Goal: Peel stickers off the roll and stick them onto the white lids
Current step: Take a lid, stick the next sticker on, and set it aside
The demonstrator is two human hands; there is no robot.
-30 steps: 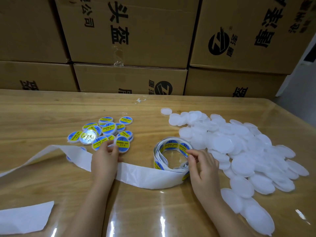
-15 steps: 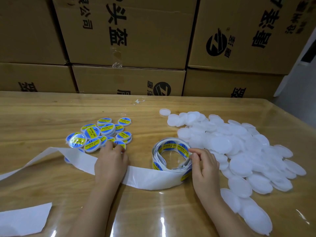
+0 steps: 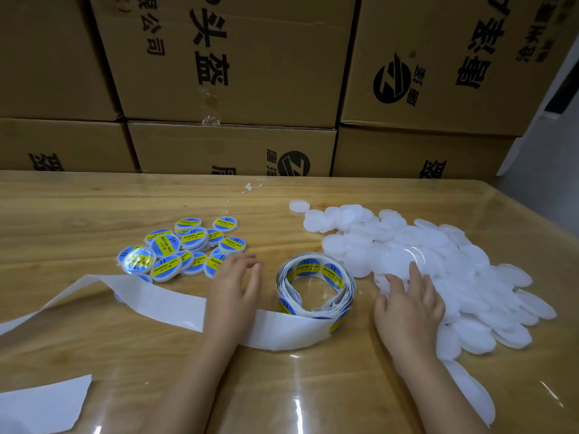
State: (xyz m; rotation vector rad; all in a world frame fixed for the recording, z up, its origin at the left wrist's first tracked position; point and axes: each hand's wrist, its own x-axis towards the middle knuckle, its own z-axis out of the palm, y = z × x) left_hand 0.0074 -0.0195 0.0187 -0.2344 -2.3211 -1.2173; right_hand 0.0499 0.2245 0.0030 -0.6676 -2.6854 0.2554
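Observation:
A loose roll of blue and yellow stickers (image 3: 316,285) stands on the wooden table (image 3: 94,214), and its empty white backing strip (image 3: 150,296) trails off to the left. My left hand (image 3: 235,286) lies over that strip just left of the roll, fingers relaxed and holding nothing. A big heap of plain white lids (image 3: 438,261) spreads across the right side. My right hand (image 3: 410,299) reaches onto the near edge of this heap, with straight fingers touching the lids. Several lids with stickers on them (image 3: 178,249) lie in a cluster at the left.
Stacked cardboard boxes (image 3: 235,73) wall off the back of the table. A loose piece of white backing paper (image 3: 40,408) lies at the near left corner. A small white scrap (image 3: 252,187) sits near the far edge.
My right hand has left the sticker roll and moved right onto the heap of white lids. My left hand has shifted right along the backing strip, closer to the roll.

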